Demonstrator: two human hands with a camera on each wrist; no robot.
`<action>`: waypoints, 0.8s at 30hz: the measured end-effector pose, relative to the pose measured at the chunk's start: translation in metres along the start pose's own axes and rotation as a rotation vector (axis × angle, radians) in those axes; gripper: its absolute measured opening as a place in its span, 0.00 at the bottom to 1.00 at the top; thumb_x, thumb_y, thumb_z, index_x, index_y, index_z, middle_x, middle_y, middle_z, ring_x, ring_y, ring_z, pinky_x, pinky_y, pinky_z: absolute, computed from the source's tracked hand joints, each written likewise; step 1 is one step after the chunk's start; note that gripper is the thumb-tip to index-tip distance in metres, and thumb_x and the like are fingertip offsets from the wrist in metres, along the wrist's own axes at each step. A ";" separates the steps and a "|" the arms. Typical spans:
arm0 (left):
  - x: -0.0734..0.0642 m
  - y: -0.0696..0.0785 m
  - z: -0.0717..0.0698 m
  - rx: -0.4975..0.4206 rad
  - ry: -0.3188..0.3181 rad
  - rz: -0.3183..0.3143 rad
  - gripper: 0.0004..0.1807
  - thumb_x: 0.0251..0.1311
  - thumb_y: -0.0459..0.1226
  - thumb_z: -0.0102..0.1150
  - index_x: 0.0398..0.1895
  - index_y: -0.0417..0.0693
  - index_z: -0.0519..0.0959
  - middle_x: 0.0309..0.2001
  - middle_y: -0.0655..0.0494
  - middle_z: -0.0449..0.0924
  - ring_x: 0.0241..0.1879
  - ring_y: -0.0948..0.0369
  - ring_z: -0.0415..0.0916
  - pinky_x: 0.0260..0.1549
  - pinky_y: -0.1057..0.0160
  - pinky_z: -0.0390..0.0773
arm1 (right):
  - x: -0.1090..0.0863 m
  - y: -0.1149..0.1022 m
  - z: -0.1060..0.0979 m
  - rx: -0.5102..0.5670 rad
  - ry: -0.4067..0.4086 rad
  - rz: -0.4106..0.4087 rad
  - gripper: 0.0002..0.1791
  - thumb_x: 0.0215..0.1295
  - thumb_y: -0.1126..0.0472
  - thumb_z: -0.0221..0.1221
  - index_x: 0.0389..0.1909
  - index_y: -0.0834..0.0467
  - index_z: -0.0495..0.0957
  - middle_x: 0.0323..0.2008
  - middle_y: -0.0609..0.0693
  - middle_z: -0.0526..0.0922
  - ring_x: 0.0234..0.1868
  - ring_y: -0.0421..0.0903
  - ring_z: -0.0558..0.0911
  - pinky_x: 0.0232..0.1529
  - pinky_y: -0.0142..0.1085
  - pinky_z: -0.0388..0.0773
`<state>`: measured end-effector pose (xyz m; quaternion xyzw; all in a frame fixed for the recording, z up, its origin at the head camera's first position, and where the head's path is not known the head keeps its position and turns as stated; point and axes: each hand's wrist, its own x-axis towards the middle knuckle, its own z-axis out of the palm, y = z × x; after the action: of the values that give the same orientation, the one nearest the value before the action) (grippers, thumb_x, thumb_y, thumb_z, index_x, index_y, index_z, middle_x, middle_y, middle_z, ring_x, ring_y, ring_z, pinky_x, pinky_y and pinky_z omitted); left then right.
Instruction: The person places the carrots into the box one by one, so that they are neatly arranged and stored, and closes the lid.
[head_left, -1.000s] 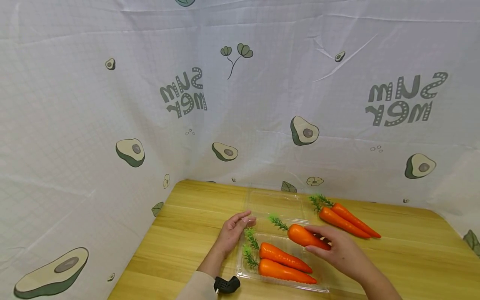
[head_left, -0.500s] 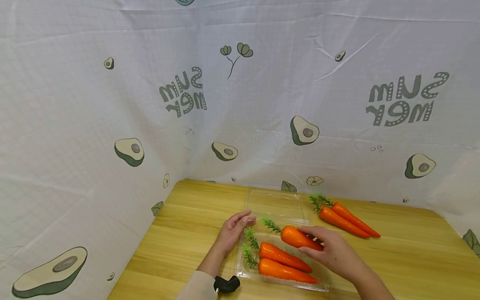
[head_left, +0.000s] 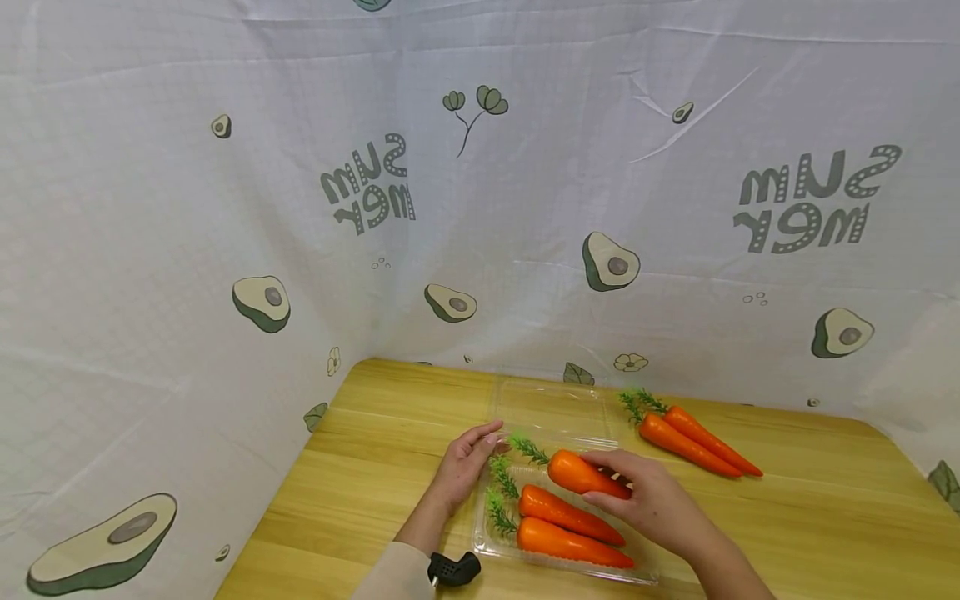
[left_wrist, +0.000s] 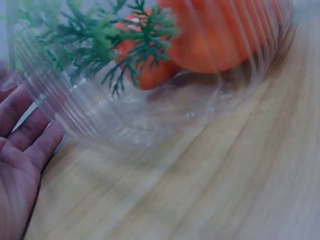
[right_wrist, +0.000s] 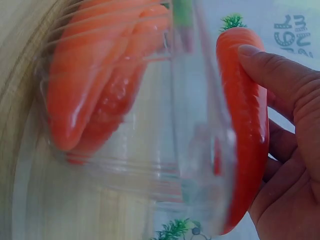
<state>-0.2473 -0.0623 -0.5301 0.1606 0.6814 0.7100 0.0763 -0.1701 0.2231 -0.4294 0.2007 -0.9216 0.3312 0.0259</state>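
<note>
In the head view my right hand (head_left: 645,496) holds an orange carrot (head_left: 577,472) with a green leafy top over the back part of a clear plastic box (head_left: 566,569). The right wrist view has the thumb along one side of this carrot (right_wrist: 242,115) and fingers behind it, beside the box wall. Two more carrots (head_left: 570,515) lie side by side in the box, tops to the left. My left hand (head_left: 459,471) is at the box's back left corner, fingers fairly straight; in the left wrist view its fingers (left_wrist: 30,127) touch the ribbed wall.
The box's clear lid (head_left: 555,410) lies folded back behind it. Two other carrots (head_left: 693,442) lie on the wooden table (head_left: 375,417) at the back right. A printed cloth (head_left: 525,208) hangs behind and at the left. A black device (head_left: 453,570) sits by the left sleeve.
My right hand has moved left with its carrot, bringing it further over the box's back part. The left hand and the other carrots have stayed in place.
</note>
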 end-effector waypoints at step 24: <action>0.003 0.000 -0.001 0.031 -0.005 0.013 0.24 0.82 0.42 0.43 0.72 0.40 0.70 0.62 0.37 0.80 0.16 0.70 0.55 0.22 0.74 0.61 | 0.015 0.000 0.020 -0.002 -0.080 0.072 0.26 0.60 0.44 0.71 0.58 0.48 0.83 0.54 0.45 0.86 0.51 0.46 0.83 0.50 0.41 0.83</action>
<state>-0.2503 -0.0623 -0.5300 0.1682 0.6911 0.6994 0.0708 -0.1819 0.2058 -0.4424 0.1805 -0.9289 0.3225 -0.0227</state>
